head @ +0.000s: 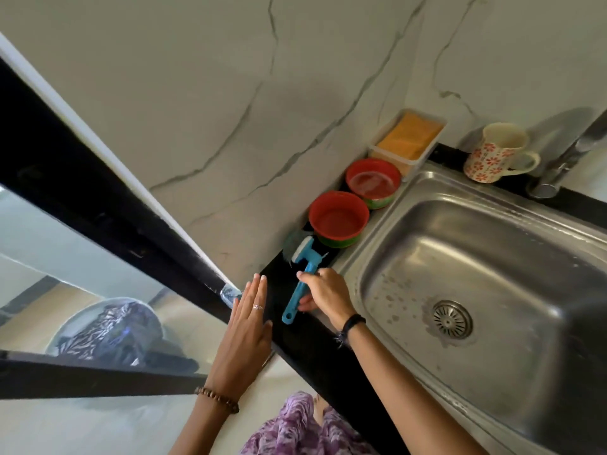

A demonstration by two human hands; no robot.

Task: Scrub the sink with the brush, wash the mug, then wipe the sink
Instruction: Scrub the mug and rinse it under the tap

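At far left, a pane of glass (98, 257) in a black frame borders the scene. The person's left hand (244, 326) lies flat and empty, fingers straight, at the near edge of the black stone worktop (315, 343). Just to its right, the right hand (323, 295) has its grip closed around the mid-handle of the blue plastic dish brush (297, 298), whose white-and-grey bristled head rests on the worktop close to the marble-patterned wall (230, 110). Beyond the brush head stand two red plastic bowls, the nearer (338, 218) and the farther (372, 182), and behind them a white tray holding an orange sponge (409, 134). Right of these lies the stainless-steel sink (460, 257), its basin spotted with residue around the round drain strainer (452, 319). The cream mug with red flowers (494, 152) stands upright on the far worktop ledge, beside the base of the steel tap (565, 159).

The step in hand appears to be picking up the brush; scrubbing has not begun. The next move calls for lifting the brush clear of the nearer bowl, carrying it rightward over the sink rim, and pressing the bristles onto the spotted basin floor.
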